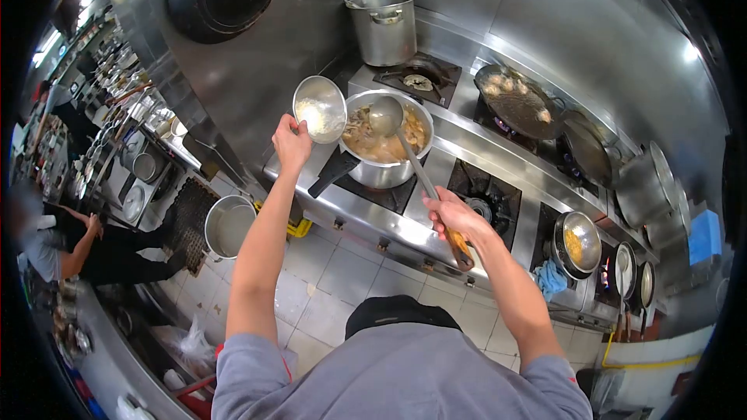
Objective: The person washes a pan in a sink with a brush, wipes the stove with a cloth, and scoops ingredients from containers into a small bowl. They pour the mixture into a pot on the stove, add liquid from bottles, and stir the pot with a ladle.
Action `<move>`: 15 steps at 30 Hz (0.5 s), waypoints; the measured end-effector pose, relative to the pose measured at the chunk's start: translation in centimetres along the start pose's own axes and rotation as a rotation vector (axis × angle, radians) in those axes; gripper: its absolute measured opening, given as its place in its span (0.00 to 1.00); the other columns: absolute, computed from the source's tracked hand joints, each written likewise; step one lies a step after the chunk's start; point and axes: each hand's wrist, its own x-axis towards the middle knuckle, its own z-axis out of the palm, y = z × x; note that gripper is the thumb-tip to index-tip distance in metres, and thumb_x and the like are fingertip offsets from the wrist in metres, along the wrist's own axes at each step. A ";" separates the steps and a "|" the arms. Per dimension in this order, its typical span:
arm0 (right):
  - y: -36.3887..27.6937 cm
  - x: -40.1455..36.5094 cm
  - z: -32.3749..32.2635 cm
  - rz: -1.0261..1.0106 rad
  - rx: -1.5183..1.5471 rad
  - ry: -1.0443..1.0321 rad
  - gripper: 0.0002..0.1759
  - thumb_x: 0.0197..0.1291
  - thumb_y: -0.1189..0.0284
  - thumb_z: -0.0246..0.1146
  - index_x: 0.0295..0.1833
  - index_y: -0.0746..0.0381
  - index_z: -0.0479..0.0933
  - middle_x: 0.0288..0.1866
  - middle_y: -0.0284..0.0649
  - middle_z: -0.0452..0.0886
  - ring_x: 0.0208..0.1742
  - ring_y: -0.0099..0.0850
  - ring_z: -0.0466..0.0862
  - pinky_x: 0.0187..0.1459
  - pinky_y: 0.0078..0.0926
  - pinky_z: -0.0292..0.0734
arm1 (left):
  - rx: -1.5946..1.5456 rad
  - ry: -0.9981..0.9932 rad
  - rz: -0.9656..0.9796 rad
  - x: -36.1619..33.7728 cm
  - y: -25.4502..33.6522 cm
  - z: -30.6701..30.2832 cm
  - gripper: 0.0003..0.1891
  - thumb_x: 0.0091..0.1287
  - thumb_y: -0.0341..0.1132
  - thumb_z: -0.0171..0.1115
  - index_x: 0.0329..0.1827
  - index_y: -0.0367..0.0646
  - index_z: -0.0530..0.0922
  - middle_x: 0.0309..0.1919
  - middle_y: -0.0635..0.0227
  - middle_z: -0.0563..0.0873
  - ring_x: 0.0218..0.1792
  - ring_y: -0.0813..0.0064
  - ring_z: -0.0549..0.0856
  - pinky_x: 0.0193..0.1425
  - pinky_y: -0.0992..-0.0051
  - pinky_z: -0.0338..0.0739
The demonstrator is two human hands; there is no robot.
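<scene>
My left hand [292, 144] grips the rim of a small metal bowl [331, 92], tilted beside the pot, with white contents in it. My right hand [457, 215] is closed round the long handle of a ladle [387, 115], whose wooden end sticks out below the hand. The ladle's round head is over the stew in a metal pot [385, 176]. Brown and yellowish pieces in liquid [362, 136] show around it. The pot's black handle [333, 173] points toward the lower left.
A tall stockpot [387, 31] stands on the back burner. To the right, a dark pan [517, 109] holds frying pieces in oil, and a metal bowl [582, 237] holds yellow food. A bucket-like pot [230, 225] is low at the left. Another person [74, 245] sits farther left.
</scene>
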 end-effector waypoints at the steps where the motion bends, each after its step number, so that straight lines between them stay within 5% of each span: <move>1: 0.1 -1.1 0.0 0.003 0.006 0.005 0.08 0.69 0.67 0.51 0.47 0.59 0.63 0.25 0.30 0.64 0.17 0.19 0.66 0.15 0.22 0.66 | -0.042 -0.022 -0.027 -0.3 0.4 -0.2 0.12 0.59 0.31 0.63 0.26 0.40 0.67 0.19 0.52 0.78 0.26 0.50 0.80 0.34 0.56 0.71; 15: -0.7 -7.7 -1.3 0.167 -0.190 -0.013 0.13 0.69 0.67 0.51 0.55 0.58 0.63 0.24 0.27 0.62 0.16 0.17 0.64 0.15 0.20 0.64 | -0.025 -0.032 0.010 0.0 0.4 -0.8 0.12 0.59 0.32 0.63 0.27 0.39 0.67 0.21 0.51 0.78 0.28 0.47 0.80 0.37 0.56 0.71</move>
